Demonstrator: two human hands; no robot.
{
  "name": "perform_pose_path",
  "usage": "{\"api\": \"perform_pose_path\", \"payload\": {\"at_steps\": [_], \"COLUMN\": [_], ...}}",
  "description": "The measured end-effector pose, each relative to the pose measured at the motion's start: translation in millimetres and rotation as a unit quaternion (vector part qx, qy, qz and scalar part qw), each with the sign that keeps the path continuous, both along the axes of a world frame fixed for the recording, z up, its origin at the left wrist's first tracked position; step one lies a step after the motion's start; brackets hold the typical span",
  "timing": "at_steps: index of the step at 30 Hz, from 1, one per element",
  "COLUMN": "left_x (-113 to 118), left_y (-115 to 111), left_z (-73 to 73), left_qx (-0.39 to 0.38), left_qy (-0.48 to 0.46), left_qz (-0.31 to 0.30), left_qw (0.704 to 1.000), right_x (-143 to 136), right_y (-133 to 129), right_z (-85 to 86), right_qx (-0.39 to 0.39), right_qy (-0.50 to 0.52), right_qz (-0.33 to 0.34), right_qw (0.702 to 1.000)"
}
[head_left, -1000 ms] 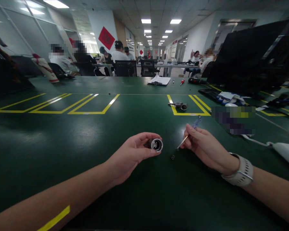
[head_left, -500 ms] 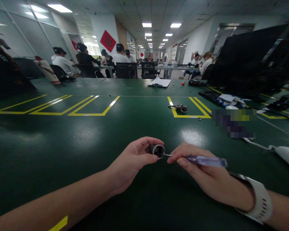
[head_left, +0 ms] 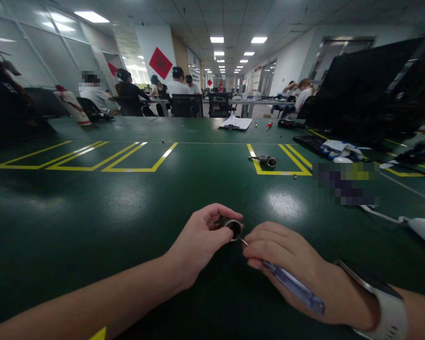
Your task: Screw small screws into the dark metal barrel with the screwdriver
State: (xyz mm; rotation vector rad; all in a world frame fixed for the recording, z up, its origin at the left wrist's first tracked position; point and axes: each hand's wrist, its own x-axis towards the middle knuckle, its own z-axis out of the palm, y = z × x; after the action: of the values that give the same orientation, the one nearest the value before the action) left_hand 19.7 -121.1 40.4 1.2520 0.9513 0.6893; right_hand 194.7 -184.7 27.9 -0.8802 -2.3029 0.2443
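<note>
My left hand [head_left: 205, 241] is closed round a small hollow metal cylinder [head_left: 235, 229], its round opening turned to the right and toward me. My right hand [head_left: 286, 259] grips a screwdriver [head_left: 297, 289] with a clear purple handle, which slants down to the right under the palm. The thin shaft comes out past my right fingertips, its end at the lower rim of the cylinder; whether the tip is inside cannot be made out. Further back, a similar metal part with a thin shaft [head_left: 265, 160] lies within a yellow taped outline.
A tiny metal piece [head_left: 295, 176] lies near the yellow tape. At the back are a clipboard with paper [head_left: 235, 123] and a red item [head_left: 269, 125]. Gloves [head_left: 342, 148], a white cable and a black monitor [head_left: 378, 89] stand to the right. People sit at far desks.
The screwdriver handle has swung downward, toward me, and my right hand has turned with it. The cylinder has tilted slightly in my left hand.
</note>
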Motion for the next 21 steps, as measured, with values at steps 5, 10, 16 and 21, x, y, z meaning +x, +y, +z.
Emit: {"api": "perform_pose_path", "payload": {"at_steps": [5,10,16,21], "left_x": [0,0,1,1], "left_y": [1,1,1,0], "left_z": [-1.5,-0.8,0.0,0.5], "left_qx": [0.009,0.004,-0.001,-0.001], "left_qy": [0.008,0.008,0.005,0.005], "left_qz": [0.000,-0.004,-0.005,0.000], "left_qw": [1.000,1.000,1.000,1.000], "right_x": [-4,-6,-7,-8], "right_y": [1,1,-1,-2], "right_z": [2.4,13.5,13.8,11.8], "right_qx": [0.056,0.079,0.104,0.114], "right_qy": [-0.028,-0.046,-0.055,-0.047], "right_qz": [-0.016,-0.021,-0.039,-0.042], "right_qw": [0.998,0.996,0.992,0.991]}}
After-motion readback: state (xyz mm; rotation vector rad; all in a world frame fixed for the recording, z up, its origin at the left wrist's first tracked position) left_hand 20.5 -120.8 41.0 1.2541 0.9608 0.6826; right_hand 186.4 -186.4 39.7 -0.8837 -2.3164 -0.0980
